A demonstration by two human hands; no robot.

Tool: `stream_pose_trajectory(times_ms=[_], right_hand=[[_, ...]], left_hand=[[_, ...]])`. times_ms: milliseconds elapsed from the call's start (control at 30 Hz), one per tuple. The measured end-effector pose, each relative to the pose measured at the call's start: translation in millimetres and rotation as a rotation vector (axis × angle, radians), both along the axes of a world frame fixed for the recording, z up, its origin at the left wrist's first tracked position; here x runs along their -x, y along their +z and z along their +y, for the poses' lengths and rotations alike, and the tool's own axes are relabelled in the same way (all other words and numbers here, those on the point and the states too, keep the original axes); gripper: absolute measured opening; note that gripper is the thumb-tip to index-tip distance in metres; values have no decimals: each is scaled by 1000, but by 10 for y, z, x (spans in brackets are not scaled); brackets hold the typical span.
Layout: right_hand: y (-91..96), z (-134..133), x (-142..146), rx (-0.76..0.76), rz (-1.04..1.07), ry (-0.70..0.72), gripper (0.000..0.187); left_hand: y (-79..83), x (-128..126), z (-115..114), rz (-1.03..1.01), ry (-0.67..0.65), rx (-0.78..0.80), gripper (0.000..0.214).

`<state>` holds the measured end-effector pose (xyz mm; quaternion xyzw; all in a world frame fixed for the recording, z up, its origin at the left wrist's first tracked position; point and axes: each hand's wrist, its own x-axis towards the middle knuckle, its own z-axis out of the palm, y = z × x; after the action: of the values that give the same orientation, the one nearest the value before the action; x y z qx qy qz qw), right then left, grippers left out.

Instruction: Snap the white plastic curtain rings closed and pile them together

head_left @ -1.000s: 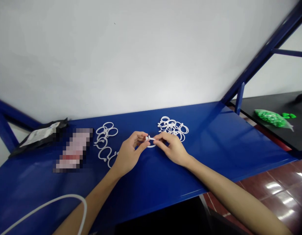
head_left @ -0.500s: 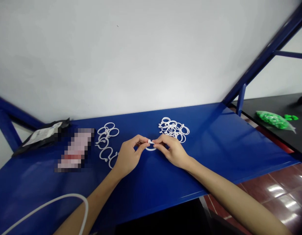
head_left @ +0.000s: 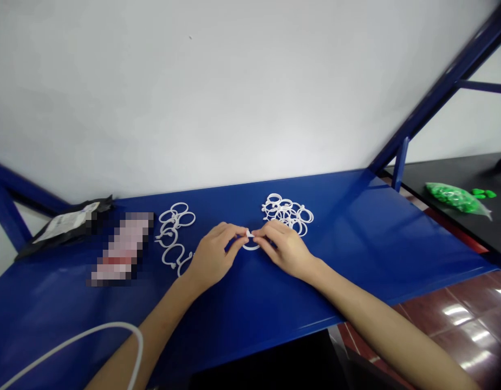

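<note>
A white plastic ring (head_left: 251, 247) with small end pieces is pinched between both hands above the blue table (head_left: 250, 319). My left hand (head_left: 215, 252) grips one end with thumb and fingertips. From the other side, my right hand (head_left: 285, 246) pinches the opposite end, so the two ends sit close together; whether they are joined I cannot tell. Several white rings (head_left: 173, 254) with gaps and knobbed ends lie spread left of my left hand, partly hidden by it. Behind my right hand is a heap of more white rings (head_left: 288, 211).
On the left lie a black package (head_left: 67, 225) with a white label and a blurred-out pink item (head_left: 122, 249). A white cable (head_left: 108, 326) loops over my left forearm. Blue posts (head_left: 433, 92) frame the table. A bag of green pieces (head_left: 453, 197) rests on a black surface at right.
Both hands stay at the ring, with the fingertips slightly closer together around its ends. The view has shifted a little; the things on the table lie as before.
</note>
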<state>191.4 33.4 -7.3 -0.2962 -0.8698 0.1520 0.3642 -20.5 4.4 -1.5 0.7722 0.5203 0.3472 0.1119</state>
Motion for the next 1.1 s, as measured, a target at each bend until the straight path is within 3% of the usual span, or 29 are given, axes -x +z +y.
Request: stream_pose_trajectory(times_ms=[67, 200, 267, 467, 633, 767, 967, 1100], right_hand=[[32, 67, -33, -20, 25, -109, 16], [91, 310, -232, -43, 82, -422, 18], [88, 463, -365, -8, 111, -571, 20], [-50, 757, -636, 82, 6, -748, 26], [-177, 814, -709, 88, -163, -834, 28], [-220, 836, -730, 127, -222, -857, 31], [-120, 842, -742, 119, -165, -850, 38], [19, 748, -695, 9, -56, -823, 35]], left_hand=[[-3, 145, 103, 133, 86, -22, 26], [-83, 482, 277, 462, 431, 14, 41], [-128, 593, 313, 566, 507, 53, 41], [-136, 619, 284, 633, 496, 72, 35], [-92, 613, 254, 664, 569, 56, 36], [-81, 627, 241, 725, 552, 82, 33], [-51, 568, 214, 675, 492, 53, 29], [36, 419, 180, 468, 401, 70, 23]])
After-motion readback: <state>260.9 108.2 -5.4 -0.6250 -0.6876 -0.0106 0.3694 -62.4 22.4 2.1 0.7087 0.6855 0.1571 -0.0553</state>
